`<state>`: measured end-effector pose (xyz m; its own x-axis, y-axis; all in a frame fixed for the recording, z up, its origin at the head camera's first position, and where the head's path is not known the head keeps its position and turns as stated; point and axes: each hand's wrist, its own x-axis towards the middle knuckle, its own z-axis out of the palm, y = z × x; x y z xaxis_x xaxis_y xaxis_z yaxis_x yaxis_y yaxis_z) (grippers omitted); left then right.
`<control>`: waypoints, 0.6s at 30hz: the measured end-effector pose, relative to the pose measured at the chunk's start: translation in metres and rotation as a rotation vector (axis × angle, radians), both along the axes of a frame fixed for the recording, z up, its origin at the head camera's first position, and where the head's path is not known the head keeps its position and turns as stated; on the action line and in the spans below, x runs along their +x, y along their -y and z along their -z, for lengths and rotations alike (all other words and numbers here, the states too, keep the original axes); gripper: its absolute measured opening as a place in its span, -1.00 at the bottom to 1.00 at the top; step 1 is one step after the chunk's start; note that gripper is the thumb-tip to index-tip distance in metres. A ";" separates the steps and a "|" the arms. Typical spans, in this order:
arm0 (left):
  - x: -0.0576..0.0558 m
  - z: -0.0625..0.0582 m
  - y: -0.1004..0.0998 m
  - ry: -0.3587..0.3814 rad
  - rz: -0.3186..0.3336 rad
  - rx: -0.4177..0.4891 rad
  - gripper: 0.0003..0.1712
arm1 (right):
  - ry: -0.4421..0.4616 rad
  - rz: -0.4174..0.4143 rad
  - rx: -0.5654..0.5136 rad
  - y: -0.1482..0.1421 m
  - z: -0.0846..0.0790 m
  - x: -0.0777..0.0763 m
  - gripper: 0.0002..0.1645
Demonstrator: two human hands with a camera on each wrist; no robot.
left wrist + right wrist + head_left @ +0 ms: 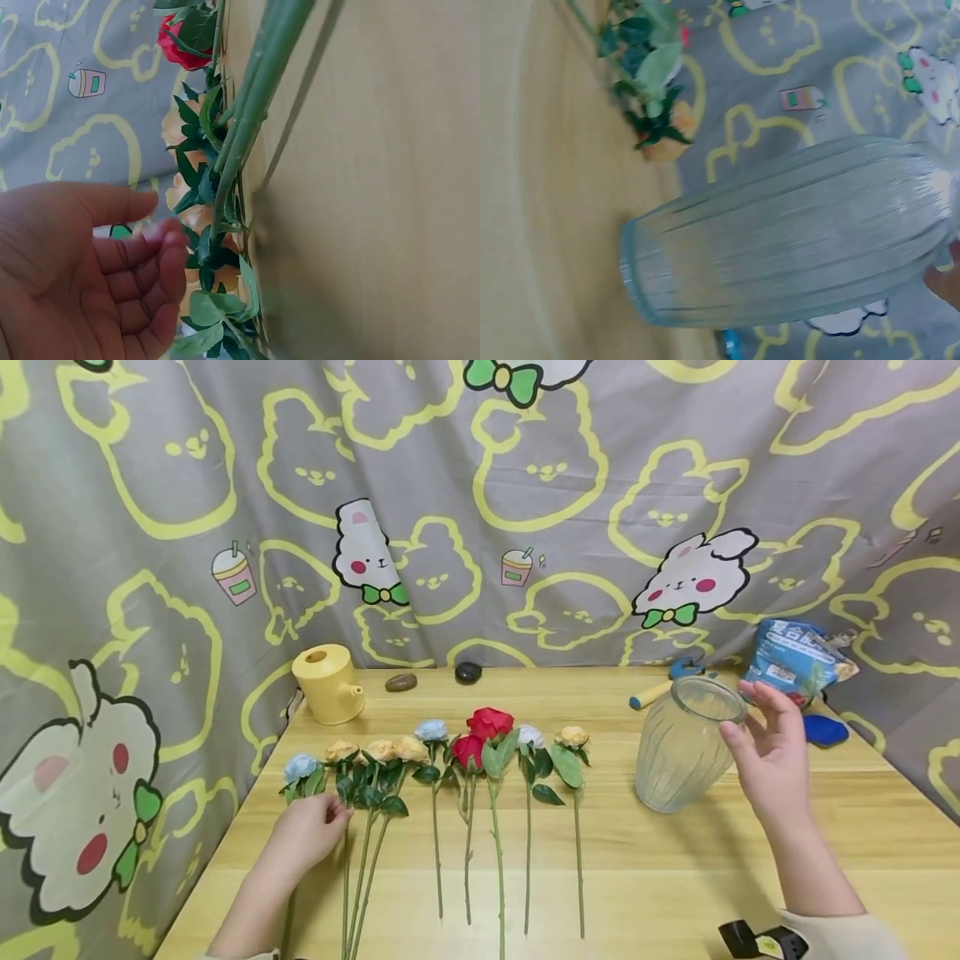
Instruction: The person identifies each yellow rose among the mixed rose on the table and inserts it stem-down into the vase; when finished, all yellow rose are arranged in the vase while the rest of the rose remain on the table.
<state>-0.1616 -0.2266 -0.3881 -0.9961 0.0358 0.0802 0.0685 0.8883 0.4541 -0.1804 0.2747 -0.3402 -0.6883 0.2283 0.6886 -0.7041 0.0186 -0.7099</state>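
Observation:
On the left side of the table my left hand [311, 831] is at the stems of the yellow roses [381, 750] and a light blue rose [302, 767]. Its fingers are loosely bent, and the left wrist view shows nothing held in them, with green stems [244, 142] passing beside. My right hand [768, 760] is at the right side of a ribbed clear glass vase [678, 752], thumb and fingers spread close to its rim. Whether the fingertips touch the glass is hard to tell. The vase appears to lean right in the head view.
More roses lie in a row, including red roses [491, 724] and a white one [529, 737]. Behind are a yellow watering can [330, 685], a brown stone [401, 682], a black stone [468, 672], a blue-handled tool [651, 695], a blue bag [791, 656] and a blue object [827, 731].

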 end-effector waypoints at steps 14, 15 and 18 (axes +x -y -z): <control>-0.009 0.004 0.005 0.068 -0.011 -0.072 -0.77 | 0.391 0.051 0.308 -0.014 0.029 -0.008 -0.09; -0.009 0.006 0.005 0.078 -0.013 -0.072 -0.76 | 0.386 0.023 0.290 -0.015 0.031 -0.009 -0.13; -0.011 0.009 0.007 0.110 -0.021 -0.063 -0.73 | 0.366 -0.057 0.229 -0.017 0.034 -0.009 -0.23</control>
<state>-0.1727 -0.2334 -0.3975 -0.9994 0.0162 -0.0311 0.0024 0.9159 0.4015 -0.1898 0.2913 -0.3746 -0.9035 0.0529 0.4252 -0.4111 0.1734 -0.8950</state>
